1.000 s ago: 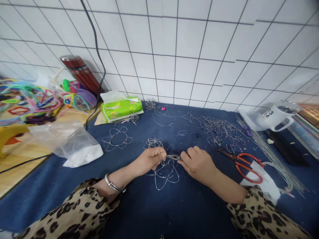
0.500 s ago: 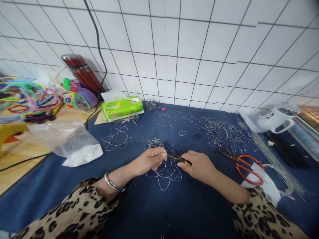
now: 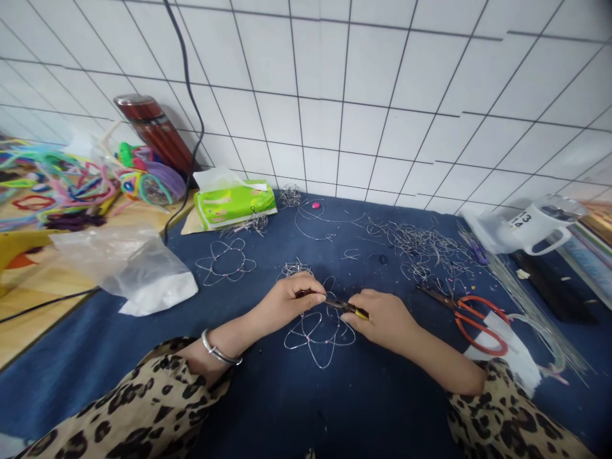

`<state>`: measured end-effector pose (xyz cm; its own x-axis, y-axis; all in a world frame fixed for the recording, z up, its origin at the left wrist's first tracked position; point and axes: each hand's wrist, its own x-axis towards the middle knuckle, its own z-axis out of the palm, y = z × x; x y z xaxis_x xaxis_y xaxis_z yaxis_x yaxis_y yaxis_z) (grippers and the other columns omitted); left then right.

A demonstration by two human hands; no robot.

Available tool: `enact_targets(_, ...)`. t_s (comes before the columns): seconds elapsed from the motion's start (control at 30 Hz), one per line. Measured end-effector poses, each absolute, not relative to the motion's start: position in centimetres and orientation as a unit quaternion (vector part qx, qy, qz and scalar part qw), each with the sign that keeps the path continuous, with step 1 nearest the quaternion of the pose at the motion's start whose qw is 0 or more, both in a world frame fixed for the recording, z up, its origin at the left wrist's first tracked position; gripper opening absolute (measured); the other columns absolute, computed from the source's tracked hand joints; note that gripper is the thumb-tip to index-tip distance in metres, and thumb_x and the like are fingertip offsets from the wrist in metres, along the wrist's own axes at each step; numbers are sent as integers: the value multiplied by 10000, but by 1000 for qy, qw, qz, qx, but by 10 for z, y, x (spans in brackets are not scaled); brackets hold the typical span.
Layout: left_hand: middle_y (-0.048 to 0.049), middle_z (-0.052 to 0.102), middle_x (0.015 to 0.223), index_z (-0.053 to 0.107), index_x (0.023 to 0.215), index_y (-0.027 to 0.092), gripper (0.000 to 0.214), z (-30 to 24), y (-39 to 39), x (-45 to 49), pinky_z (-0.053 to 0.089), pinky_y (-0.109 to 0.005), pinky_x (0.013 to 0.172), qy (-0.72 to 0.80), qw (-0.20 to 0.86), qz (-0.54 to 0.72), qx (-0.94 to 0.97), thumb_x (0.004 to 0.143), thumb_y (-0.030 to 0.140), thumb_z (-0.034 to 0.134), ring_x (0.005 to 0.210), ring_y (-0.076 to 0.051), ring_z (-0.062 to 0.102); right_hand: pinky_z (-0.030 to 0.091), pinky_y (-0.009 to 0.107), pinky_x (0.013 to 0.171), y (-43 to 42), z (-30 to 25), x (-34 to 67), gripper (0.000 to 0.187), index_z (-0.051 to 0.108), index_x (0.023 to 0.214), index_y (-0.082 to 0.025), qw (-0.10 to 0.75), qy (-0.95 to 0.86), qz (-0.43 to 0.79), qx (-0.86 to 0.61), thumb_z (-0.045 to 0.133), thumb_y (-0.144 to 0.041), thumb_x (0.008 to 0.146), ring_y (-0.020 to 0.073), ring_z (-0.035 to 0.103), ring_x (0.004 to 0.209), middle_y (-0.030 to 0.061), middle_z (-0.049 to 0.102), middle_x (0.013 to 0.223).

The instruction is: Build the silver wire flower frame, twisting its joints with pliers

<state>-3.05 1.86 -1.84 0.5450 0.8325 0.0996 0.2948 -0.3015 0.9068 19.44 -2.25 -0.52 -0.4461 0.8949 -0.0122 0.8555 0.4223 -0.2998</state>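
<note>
My left hand (image 3: pixel 297 297) pinches the upper part of a flower-shaped wire piece (image 3: pixel 319 344), whose thin silver loops carry small pink beads and hang below my fingers. In my right hand (image 3: pixel 380 312) is a pair of pliers (image 3: pixel 345 307) with dark and yellow handles. Their jaws point left and meet the wire at my left fingertips; the exact contact is too small to make out. Another wire flower (image 3: pixel 225 260) lies flat on the blue cloth to the left. A bundle of bent wire (image 3: pixel 294 268) sits just behind my left hand.
Orange-handled scissors (image 3: pixel 482 325) and straight wires (image 3: pixel 535 306) lie at the right, near a white mug (image 3: pixel 545 226). Behind them spreads a tangle of wire scraps (image 3: pixel 421 245). At the left are a green tissue pack (image 3: pixel 234 205), a plastic bag (image 3: pixel 143 274) and a red thermos (image 3: pixel 155 131).
The wire flower has turned and shifted slightly right beneath my hands. My left fingers have rolled over at the pinch, while the pliers stay at nearly the same spot.
</note>
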Motion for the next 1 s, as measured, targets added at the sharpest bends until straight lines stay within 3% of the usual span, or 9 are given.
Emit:
enact_targets(0.33, 23, 463, 682, 533, 767, 154, 152, -15, 14, -28, 403, -209, 535, 394, 522, 269, 707, 860, 258, 472, 555, -78, 462, 334, 240, 600, -29, -7, 189, 249, 586, 829, -218, 81, -844, 66, -526, 475, -441, 843, 130, 521, 710, 6, 553, 766)
enact_targets(0.67, 31, 471, 629, 511, 790, 158, 158, -17, 15, -30, 397, -208, 515, 388, 605, 276, 639, 844, 306, 501, 547, -84, 450, 347, 254, 650, -28, -3, 191, 224, 576, 863, -207, 99, -860, 32, -499, 490, -413, 841, 149, 485, 768, 27, 525, 794)
enact_targets(1.0, 34, 463, 625, 512, 771, 156, 174, -17, 14, -30, 398, -216, 523, 366, 622, 299, 624, 831, 319, 526, 545, -83, 442, 283, 306, 630, -29, 1, 190, 210, 563, 893, -196, 97, -878, -84, -461, 452, -369, 853, 174, 402, 723, 42, 488, 770)
